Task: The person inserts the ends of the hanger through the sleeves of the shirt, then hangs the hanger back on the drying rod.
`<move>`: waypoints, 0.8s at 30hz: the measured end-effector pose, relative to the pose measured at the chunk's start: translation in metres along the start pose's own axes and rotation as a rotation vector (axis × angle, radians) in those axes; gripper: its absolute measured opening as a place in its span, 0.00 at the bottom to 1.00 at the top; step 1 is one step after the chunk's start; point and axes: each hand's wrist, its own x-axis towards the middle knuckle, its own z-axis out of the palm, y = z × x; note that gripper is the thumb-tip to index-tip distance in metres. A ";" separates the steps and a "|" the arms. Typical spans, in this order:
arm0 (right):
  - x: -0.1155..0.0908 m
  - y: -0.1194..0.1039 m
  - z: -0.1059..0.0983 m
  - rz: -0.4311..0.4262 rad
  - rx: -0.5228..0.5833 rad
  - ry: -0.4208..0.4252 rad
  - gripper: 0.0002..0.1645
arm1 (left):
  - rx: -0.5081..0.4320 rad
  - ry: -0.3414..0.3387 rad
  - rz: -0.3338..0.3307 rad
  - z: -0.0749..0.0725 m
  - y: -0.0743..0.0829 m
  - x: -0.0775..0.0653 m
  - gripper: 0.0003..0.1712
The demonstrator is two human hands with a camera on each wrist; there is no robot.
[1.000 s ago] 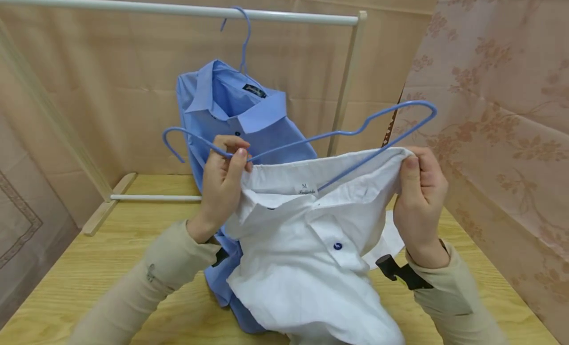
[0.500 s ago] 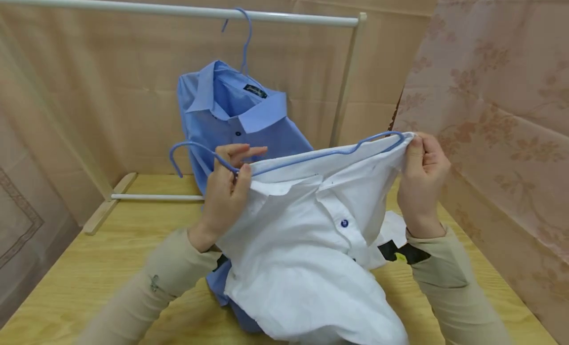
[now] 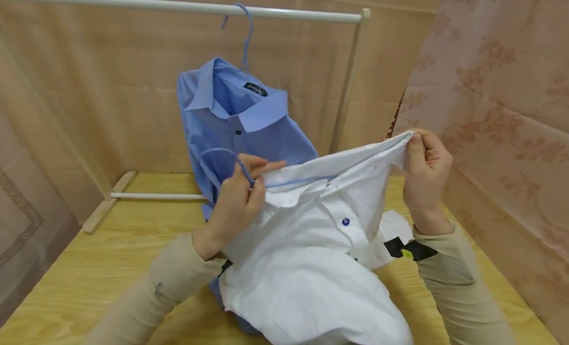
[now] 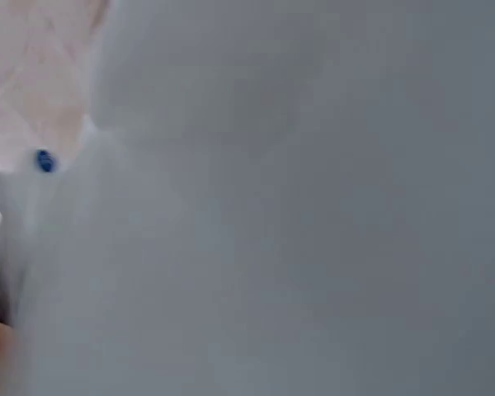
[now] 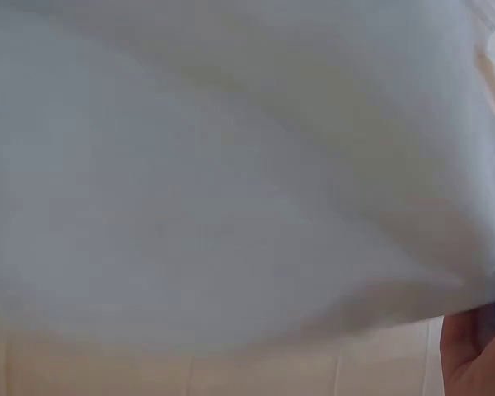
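Observation:
In the head view, a white shirt point(image 3: 306, 276) with a dark blue button point(image 3: 345, 222) is stretched between both hands. My left hand point(image 3: 233, 206) grips a blue hanger point(image 3: 250, 176) at the base of its hook, with the shirt's collar beside the thumb. Most of the hanger's body is hidden inside the neck opening; one stretch shows along the collar. My right hand point(image 3: 426, 179) pinches the collar's far right end and pulls it taut. White cloth point(image 4: 272, 231) fills most of the left wrist view. In the right wrist view, the fingers point(image 5: 470, 363) hold the cloth's edge at lower right.
Behind the hands, a light blue shirt point(image 3: 266, 137) hangs on another blue hanger point(image 3: 251, 33) from the rack's white bar point(image 3: 133, 5). The rack's wooden foot point(image 3: 108, 204) stands on the wooden table point(image 3: 120, 251). Patterned curtains point(image 3: 498, 137) enclose the right side.
The hanger has slid rightward and down into the white shirt's neck, its right arm now out of sight. My left hand has moved right with it; the right hand keeps stretching the collar.

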 end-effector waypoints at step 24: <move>-0.041 0.005 0.021 -0.178 -0.575 -0.938 0.16 | -0.008 -0.049 -0.061 -0.007 0.007 0.011 0.12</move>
